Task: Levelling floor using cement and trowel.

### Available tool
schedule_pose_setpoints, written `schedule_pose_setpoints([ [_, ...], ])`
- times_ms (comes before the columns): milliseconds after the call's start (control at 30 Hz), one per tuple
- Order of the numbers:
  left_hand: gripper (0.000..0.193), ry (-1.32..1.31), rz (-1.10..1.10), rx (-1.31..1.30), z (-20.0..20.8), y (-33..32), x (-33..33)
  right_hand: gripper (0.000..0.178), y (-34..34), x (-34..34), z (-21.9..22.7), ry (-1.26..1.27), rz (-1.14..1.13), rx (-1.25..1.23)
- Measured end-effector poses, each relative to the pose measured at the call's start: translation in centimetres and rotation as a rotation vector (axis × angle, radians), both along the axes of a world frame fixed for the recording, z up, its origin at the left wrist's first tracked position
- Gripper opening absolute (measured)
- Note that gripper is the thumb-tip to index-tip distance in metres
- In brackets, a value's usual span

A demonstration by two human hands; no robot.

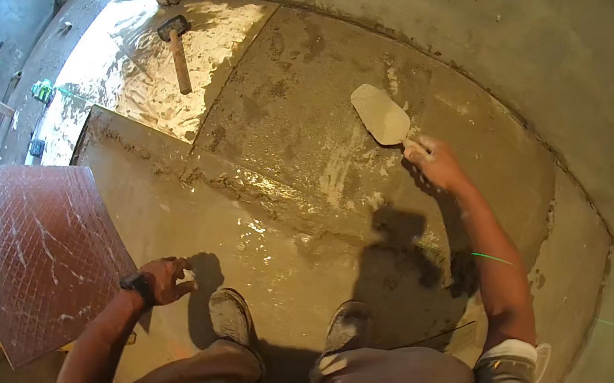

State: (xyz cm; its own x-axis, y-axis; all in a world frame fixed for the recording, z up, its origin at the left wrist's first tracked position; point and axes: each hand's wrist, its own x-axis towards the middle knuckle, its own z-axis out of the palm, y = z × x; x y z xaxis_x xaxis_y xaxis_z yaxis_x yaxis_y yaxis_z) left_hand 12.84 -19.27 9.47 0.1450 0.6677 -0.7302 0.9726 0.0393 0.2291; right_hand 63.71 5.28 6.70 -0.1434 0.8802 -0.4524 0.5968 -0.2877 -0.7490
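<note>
My right hand point(434, 162) is closed around the handle of a trowel point(380, 116). The trowel's pale, mortar-coated blade points up and left over the wet, grey-brown floor surface point(299, 93). Down at the left, my left hand point(167, 282) has its fingers bent and apart, with nothing visible between them. Its wrist, with a dark watch, overlaps the right edge of a large reddish-brown tile point(42, 245). That tile stands tilted, its grid-patterned face streaked with white. Whether the left arm touches it I cannot tell.
A mallet point(177, 52) with a black head and wooden handle lies on the sunlit mortar at the upper left. Beyond it is a small green device point(42, 90). A grey wall point(466, 15) borders the far side. My dusty shoes point(231, 315) stand on the near floor.
</note>
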Motion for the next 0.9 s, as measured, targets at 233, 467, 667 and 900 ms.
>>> schedule_pose_setpoints([
  [233, 0.054, -0.056, 0.021, 0.029, -0.5, -0.2, -1.2, 0.043, 2.5, -5.5, -1.6, 0.043, 0.070, -0.047],
  [467, 0.054, -0.047, 0.036, 0.003, -0.3, 0.0, -3.2, 0.042, -0.7, -11.6, -2.7, -0.025, 0.518, 0.150],
  [667, 0.059, -0.049, 0.040, 0.012, -0.5, 0.5, -3.6, 0.043, -0.7, -10.5, -2.7, -0.039, 0.592, 0.194],
  [900, 0.060, -0.011, 0.050, 0.002, 1.0, 1.7, -2.4, 0.036, 2.0, -8.4, 0.5, 0.118, 0.011, -0.091],
])
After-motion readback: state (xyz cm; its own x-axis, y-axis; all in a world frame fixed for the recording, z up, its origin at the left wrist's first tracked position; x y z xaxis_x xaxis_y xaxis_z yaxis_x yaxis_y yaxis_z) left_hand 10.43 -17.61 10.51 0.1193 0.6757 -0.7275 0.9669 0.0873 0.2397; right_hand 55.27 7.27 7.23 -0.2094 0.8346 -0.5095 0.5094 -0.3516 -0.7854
